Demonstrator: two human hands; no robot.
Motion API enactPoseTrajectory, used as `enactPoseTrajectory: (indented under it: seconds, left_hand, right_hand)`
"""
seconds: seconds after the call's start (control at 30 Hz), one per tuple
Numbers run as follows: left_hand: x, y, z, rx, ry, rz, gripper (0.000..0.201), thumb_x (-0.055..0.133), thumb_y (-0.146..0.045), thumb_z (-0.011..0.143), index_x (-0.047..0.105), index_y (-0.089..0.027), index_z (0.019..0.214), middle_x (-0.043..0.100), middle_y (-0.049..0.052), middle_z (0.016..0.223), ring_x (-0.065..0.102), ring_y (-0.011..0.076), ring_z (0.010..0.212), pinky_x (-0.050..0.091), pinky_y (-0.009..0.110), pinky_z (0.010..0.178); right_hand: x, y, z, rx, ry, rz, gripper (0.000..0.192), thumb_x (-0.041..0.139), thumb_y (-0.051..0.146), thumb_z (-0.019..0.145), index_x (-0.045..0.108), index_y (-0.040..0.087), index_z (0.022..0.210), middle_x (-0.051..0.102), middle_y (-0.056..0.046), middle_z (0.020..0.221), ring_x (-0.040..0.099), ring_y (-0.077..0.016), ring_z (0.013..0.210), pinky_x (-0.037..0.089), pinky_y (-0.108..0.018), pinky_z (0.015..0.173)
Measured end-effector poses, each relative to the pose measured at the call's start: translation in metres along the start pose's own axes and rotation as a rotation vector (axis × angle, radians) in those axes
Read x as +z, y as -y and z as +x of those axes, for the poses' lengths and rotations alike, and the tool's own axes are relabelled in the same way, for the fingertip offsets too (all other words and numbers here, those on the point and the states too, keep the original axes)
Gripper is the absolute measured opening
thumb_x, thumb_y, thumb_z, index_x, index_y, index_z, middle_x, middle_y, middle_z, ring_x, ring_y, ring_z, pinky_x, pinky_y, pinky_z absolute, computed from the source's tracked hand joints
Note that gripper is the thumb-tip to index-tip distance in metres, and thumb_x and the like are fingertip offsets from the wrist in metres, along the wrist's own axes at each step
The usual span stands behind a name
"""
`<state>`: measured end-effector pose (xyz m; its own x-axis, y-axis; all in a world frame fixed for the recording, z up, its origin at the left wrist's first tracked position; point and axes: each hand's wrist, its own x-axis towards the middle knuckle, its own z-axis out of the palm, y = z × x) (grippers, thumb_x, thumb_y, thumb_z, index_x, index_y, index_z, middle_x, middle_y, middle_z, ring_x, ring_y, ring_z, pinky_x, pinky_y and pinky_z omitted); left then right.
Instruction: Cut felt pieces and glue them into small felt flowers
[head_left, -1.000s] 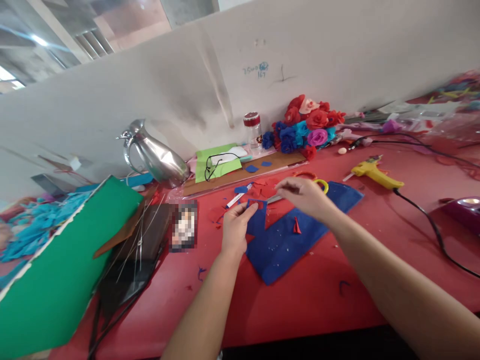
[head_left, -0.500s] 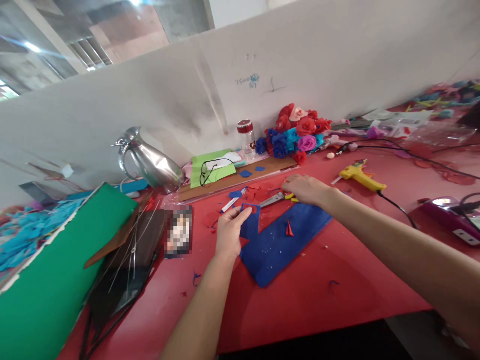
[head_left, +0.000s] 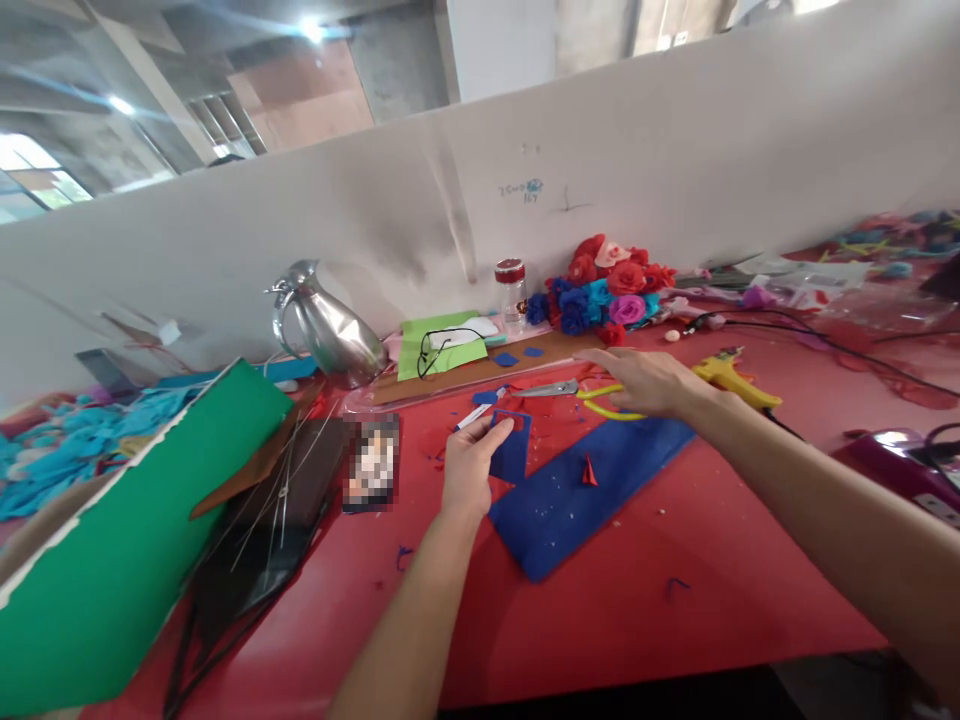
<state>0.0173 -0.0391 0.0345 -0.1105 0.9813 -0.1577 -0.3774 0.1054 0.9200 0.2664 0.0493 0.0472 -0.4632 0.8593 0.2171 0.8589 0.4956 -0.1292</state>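
Observation:
My left hand [head_left: 471, 462] pinches a small cut blue piece [head_left: 511, 455], thumb on top, above the red tabletop. My right hand [head_left: 649, 378] is just over the yellow handles of a pair of scissors [head_left: 555, 388], its fingers stretched out to the left. The scissors lie with blades closed and pointing left, and both handle loops show. A long blue sheet [head_left: 555, 520], felt or paper, lies flat below both hands, with a red scrap [head_left: 589, 472] on it. Beside my left fingers is a white marker-like stick [head_left: 474, 415].
Artificial flowers [head_left: 600, 290], a lidded glass jar [head_left: 511, 292], eyeglasses [head_left: 450, 345] and a steel jug [head_left: 330, 325] line the back. A yellow glue gun [head_left: 735, 380] lies at right. A green board [head_left: 150, 540] leans at left. Red and blue scraps are scattered about.
My right hand has loosened from the scissors, whose handle loops now show more fully. The scissors lie farther from the blue piece, which my left hand still holds. The view has shifted slightly.

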Motion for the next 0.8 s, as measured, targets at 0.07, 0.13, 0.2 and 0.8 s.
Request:
enactPoseTrajectory:
  seconds: [0.07, 0.13, 0.2, 0.8]
  left_hand:
    - [-0.001, -0.002, 0.001, 0.018, -0.002, 0.019, 0.023, 0.081, -0.031, 0.056, 0.074, -0.016, 0.072, 0.073, 0.003, 0.071, 0.065, 0.0136, 0.063, 0.048, 0.024, 0.066]
    - [-0.004, -0.004, 0.002, 0.03, -0.018, 0.036, 0.023, 0.08, -0.032, 0.056, 0.074, -0.016, 0.071, 0.072, 0.002, 0.069, 0.063, 0.0126, 0.061, 0.047, 0.023, 0.063]
    - [-0.007, -0.006, 0.004, 0.031, -0.042, 0.041, 0.023, 0.08, -0.032, 0.055, 0.074, -0.016, 0.072, 0.072, 0.002, 0.068, 0.062, 0.0115, 0.058, 0.046, 0.022, 0.059]
    - [-0.014, -0.011, 0.005, 0.159, 0.007, 0.165, 0.017, 0.078, -0.028, 0.059, 0.066, -0.017, 0.062, 0.073, 0.006, 0.093, 0.065, 0.0192, 0.085, 0.049, 0.027, 0.072]
  right_hand:
    - [0.007, 0.009, -0.008, 0.139, -0.075, 0.059, 0.06, 0.059, 0.023, 0.071, 0.051, 0.028, 0.13, 0.067, -0.008, 0.111, 0.065, -0.0279, 0.088, 0.049, -0.034, 0.066]
    - [0.019, 0.02, -0.016, 0.234, -0.145, 0.271, 0.058, 0.06, 0.033, 0.075, 0.049, 0.026, 0.131, 0.067, -0.008, 0.11, 0.066, -0.0264, 0.089, 0.052, -0.036, 0.072]
    - [0.029, 0.031, -0.024, 0.2, -0.133, 0.554, 0.062, 0.065, 0.043, 0.073, 0.048, 0.022, 0.129, 0.066, -0.009, 0.113, 0.065, -0.0261, 0.097, 0.052, -0.035, 0.08]
    - [0.024, 0.058, -0.044, -0.065, -0.066, 0.413, 0.059, 0.072, 0.054, 0.062, 0.053, 0.022, 0.108, 0.059, -0.011, 0.105, 0.061, -0.028, 0.092, 0.05, -0.038, 0.074]
